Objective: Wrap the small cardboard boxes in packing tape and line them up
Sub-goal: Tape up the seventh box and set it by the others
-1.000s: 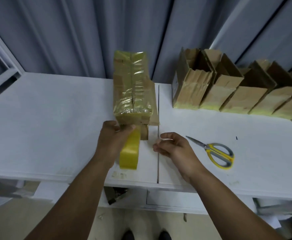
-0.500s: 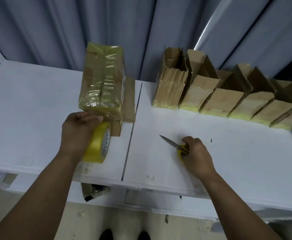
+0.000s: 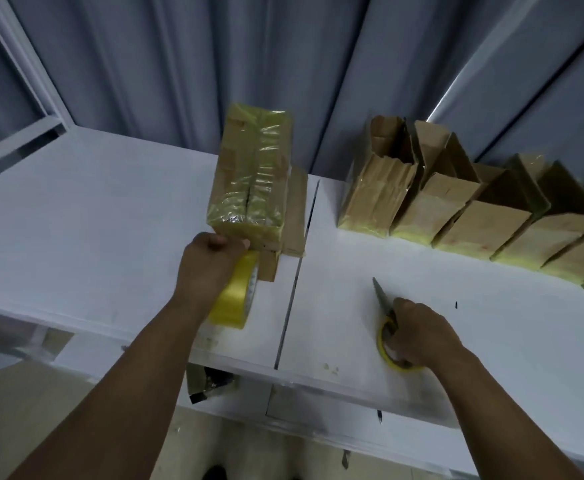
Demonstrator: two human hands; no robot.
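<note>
A tall cardboard box (image 3: 249, 181) wrapped in glossy yellowish tape stands upright on the white table (image 3: 93, 220), near its middle seam. My left hand (image 3: 207, 261) grips a yellow tape roll (image 3: 237, 296) right at the box's lower front edge. A short cardboard piece (image 3: 295, 211) stands beside the box on its right. My right hand (image 3: 418, 329) grips the yellow handles of the scissors (image 3: 384, 306), whose blades point away from me and lie flat on the table. A row of several taped boxes (image 3: 457, 206) lines the back right.
Grey curtains (image 3: 249, 64) hang behind the table. A dark seam (image 3: 294, 282) splits the tabletop. A small dark speck (image 3: 455, 304) lies right of the scissors. Below the front edge are a drawer front (image 3: 318, 407) and some crumpled tape scrap (image 3: 207, 382).
My right hand moved from beside the box to the scissors and closed on their handles. My left hand stays on the tape roll at the box. The camera view shifted.
</note>
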